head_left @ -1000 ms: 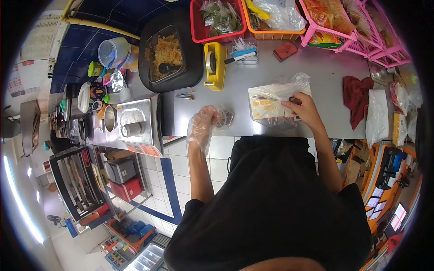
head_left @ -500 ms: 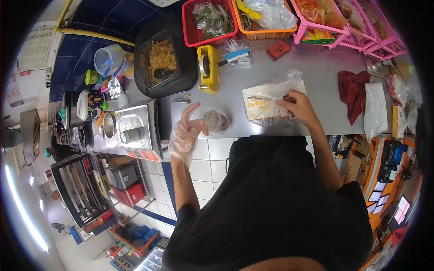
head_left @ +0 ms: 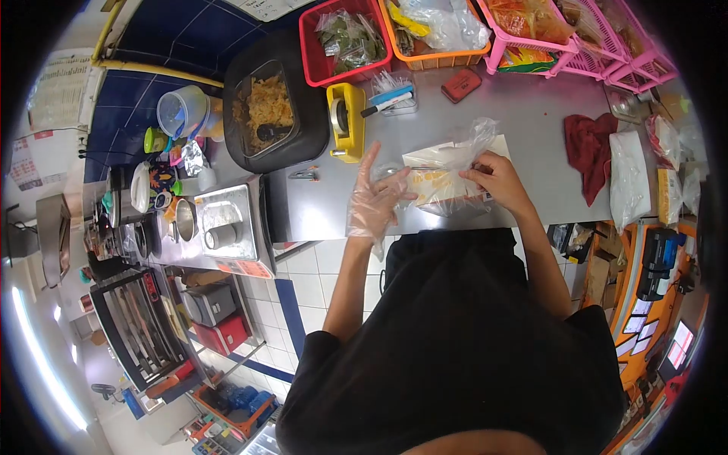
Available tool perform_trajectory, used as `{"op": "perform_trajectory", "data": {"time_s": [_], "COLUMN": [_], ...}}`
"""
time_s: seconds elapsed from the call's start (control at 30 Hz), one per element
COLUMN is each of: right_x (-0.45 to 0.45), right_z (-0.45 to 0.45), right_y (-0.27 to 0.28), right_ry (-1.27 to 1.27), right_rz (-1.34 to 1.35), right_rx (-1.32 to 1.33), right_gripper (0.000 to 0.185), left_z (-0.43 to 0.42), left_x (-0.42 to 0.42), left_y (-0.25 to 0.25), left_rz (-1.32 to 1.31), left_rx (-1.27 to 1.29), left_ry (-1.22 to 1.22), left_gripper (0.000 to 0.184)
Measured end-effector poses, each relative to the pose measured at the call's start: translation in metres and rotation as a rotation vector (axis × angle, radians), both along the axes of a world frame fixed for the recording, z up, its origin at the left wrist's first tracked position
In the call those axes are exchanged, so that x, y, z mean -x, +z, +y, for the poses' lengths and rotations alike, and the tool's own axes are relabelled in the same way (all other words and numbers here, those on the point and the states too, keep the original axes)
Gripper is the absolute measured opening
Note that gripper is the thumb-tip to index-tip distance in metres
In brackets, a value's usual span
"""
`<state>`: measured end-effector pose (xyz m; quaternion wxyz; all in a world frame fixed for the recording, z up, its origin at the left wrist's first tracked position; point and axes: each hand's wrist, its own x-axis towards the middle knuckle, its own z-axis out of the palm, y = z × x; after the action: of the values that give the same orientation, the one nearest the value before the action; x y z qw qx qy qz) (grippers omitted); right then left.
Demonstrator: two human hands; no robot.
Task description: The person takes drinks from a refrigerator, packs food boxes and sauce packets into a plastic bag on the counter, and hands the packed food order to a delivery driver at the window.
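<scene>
My left hand [head_left: 375, 199], in a clear plastic glove, has its fingers spread over the steel counter [head_left: 318, 216]. Beyond it and partly hidden lies a small clear plastic bag [head_left: 388, 171]. My right hand [head_left: 494, 180], bare, pinches clear plastic film [head_left: 474, 148] above a white packet with yellow print [head_left: 436, 182]. The packet lies near the counter's front edge. Just behind my left hand stands a yellow tape dispenser [head_left: 346, 123].
A black pan of rice-like food [head_left: 269, 112] stands at the back left, beside a scale [head_left: 227, 220]. Along the back are a red basket [head_left: 309, 54], an orange basket [head_left: 436, 61] and pink baskets [head_left: 531, 45]. A dark red cloth [head_left: 590, 155] lies right.
My left hand first moved left off the small bag and opened, then swung right towards the packet. My right hand keeps its pinch on the film. The whole view has shifted slightly.
</scene>
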<state>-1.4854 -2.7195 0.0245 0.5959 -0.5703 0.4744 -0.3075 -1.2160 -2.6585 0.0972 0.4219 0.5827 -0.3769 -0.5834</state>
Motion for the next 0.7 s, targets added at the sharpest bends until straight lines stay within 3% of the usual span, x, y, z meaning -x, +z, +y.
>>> {"op": "perform_trajectory", "data": {"time_s": [0.33, 0.53, 0.6, 0.63, 0.7], "right_x": [-0.007, -0.007, -0.010, -0.013, -0.017], "right_z": [0.004, 0.002, 0.002, 0.002, 0.002], "right_y": [0.005, 0.005, 0.007, 0.008, 0.015], "right_ry": [-0.053, -0.062, -0.075, -0.100, -0.126], "right_rz": [0.049, 0.133, 0.157, 0.174, 0.192], "right_rx": [0.015, 0.075, 0.124, 0.142, 0.160], "right_gripper": [0.021, 0.023, 0.023, 0.022, 0.022], "left_z": [-0.018, -0.019, -0.023, -0.022, -0.021], "left_x": [0.027, 0.043, 0.047, 0.049, 0.054], "left_y": [-0.007, -0.016, -0.019, -0.019, -0.019], "left_rz": [-0.126, -0.423, -0.752, -0.751, -1.039], "left_rx": [-0.006, 0.086, 0.228, 0.231, 0.286], "left_ry": [-0.100, -0.096, -0.118, -0.121, -0.172], "left_gripper": [0.083, 0.056, 0.043, 0.043, 0.031]}}
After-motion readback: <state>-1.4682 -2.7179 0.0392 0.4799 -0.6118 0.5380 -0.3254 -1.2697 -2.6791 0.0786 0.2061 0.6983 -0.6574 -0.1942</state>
